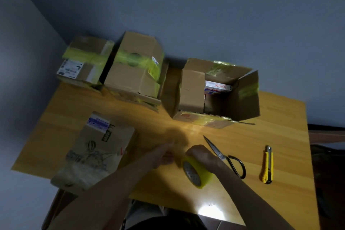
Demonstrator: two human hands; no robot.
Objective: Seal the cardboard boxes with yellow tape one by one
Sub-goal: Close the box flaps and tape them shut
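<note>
Head view: in the lower centre of the frame the right hand (203,157) is gripping the yellow tape roll (200,172) from above, near the front edge of the wooden table (280,117). The left hand (163,156) is hovering just left of the roll, fingers curling toward it. Motion blur is hiding whether they are pinching the tape's end, so I cannot tell. A printed box (95,155) is lying at lower left, beside the left forearm. An open box (192,87) is standing right of centre, and two taped boxes (134,69) are sitting at upper left. Scissors (224,156) and a utility knife (267,164) are lying to the right.
</note>
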